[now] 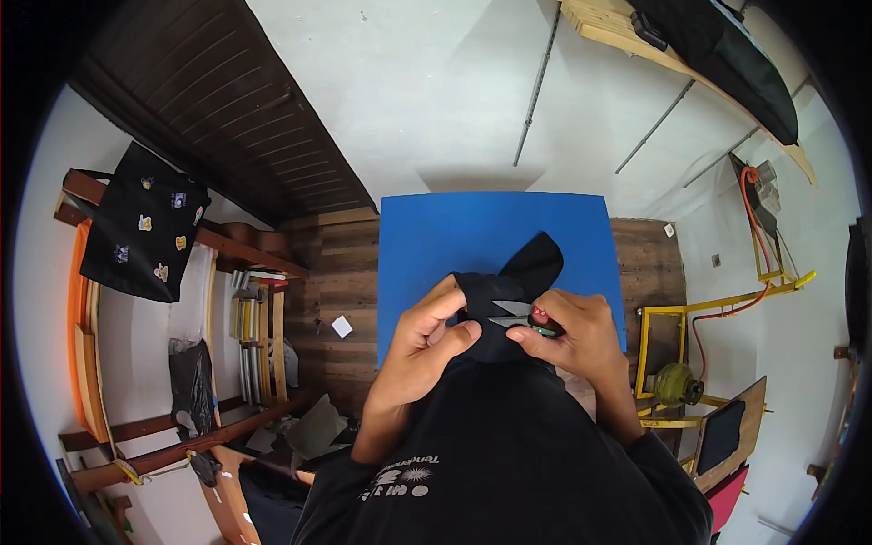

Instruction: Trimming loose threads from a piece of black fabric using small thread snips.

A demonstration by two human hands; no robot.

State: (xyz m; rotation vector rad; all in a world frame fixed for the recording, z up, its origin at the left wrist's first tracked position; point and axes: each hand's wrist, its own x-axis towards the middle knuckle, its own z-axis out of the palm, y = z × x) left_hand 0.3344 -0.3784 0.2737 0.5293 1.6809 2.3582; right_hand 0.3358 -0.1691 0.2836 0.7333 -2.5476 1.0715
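Over a blue table (422, 241), a black fabric piece (495, 345) with a rounded flap (536, 262) is held close to my body; it resembles a cap, but its exact kind is unclear. My left hand (429, 331) grips its left side, thumb on top and fingers curled behind. Small thread snips (511, 314) with red and green on their handles are pinched in my right hand (577, 334). Their two grey blades point left and stand apart, lying over the black fabric. Any thread between the blades is too small to make out.
On the left, a black bag (145, 232) with small patches hangs on a wooden rack (245, 250). A yellow metal frame (647, 336) with a round greenish tank (674, 385) stands right. A white scrap (341, 327) lies on the wooden floor. Upper right is a wooden shelf (604, 25).
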